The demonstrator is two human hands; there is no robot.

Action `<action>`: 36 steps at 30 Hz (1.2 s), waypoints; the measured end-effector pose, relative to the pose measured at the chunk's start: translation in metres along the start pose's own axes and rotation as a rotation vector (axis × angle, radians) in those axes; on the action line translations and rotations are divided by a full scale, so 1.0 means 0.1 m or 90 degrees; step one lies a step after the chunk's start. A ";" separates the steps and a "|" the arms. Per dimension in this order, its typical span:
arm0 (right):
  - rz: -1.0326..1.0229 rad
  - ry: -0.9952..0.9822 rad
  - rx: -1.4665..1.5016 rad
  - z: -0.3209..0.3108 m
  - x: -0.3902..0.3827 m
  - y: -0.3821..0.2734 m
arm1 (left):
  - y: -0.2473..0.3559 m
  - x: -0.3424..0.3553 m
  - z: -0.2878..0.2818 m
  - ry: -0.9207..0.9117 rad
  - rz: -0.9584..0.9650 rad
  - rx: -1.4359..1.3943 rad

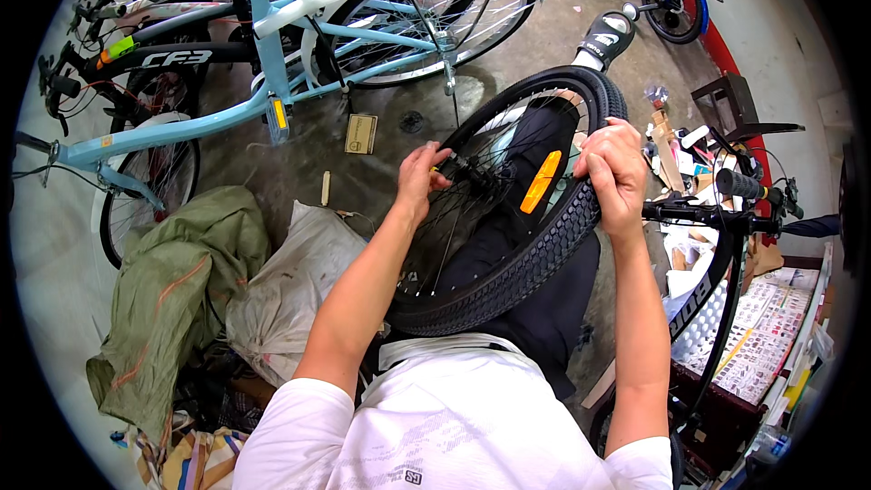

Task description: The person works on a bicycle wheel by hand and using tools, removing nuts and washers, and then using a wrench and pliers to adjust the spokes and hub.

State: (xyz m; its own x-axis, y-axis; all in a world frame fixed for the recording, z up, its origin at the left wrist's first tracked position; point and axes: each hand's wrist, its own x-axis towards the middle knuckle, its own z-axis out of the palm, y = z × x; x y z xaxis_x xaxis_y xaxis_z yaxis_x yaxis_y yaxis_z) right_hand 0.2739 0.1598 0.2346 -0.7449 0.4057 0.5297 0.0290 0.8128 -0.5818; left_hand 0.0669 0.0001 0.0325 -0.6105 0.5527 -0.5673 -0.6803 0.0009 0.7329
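A bicycle wheel (535, 265) with a black knobbly tyre lies tilted across my dark-trousered legs. An orange reflector (542, 183) is fixed among its black spokes. My right hand (615, 168) wraps round the tyre on the wheel's right side, thumb on top. At the hub's left end, my left hand (423, 180) is closed, its fingers pinched together by the axle. A small yellow bit shows at those fingertips, too small to name. Part of the hub is in shadow.
A light blue bicycle (209, 122) stands at the left, with others behind it. Green sacking (186, 286) and a white sack (295, 272) lie at lower left. A small cardboard box (361, 134) sits on the floor. Black handlebars (703, 213) and cluttered scraps are at right.
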 end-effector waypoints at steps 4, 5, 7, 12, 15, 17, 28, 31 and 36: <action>-0.004 -0.003 0.005 0.03 0.03 -0.04 | -0.08 0.21 -0.23 0.128 -0.010 0.152; -0.004 -0.002 0.004 0.02 0.03 -0.03 | -0.08 0.22 -0.26 0.138 -0.009 0.142; -0.008 0.002 -0.003 0.02 0.01 -0.01 | -0.08 0.19 -0.16 0.107 0.019 0.108; -0.006 0.000 0.002 0.01 0.02 -0.03 | -0.05 0.10 -0.06 -0.022 0.000 0.014; -0.005 -0.005 0.003 0.01 0.03 -0.03 | -0.09 0.24 -0.20 0.140 0.009 0.183; -0.002 -0.006 0.005 0.03 0.02 -0.02 | -0.10 0.21 -0.16 0.090 0.032 0.144; -0.007 0.008 0.008 0.02 0.01 -0.01 | -0.09 0.15 -0.08 0.039 0.059 0.100; -0.005 0.003 0.005 0.02 0.01 -0.02 | -0.07 0.12 -0.06 -0.010 0.013 0.104; -0.003 -0.004 0.006 0.01 0.01 -0.02 | -0.08 0.23 -0.13 0.085 -0.009 0.235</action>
State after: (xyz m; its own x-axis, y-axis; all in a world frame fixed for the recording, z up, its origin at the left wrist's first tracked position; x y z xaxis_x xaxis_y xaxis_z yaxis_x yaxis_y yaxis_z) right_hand 0.2720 0.1582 0.2356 -0.7493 0.3994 0.5282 0.0198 0.8108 -0.5850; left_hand 0.0534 0.0017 0.0084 -0.6661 0.4377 -0.6039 -0.5116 0.3211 0.7970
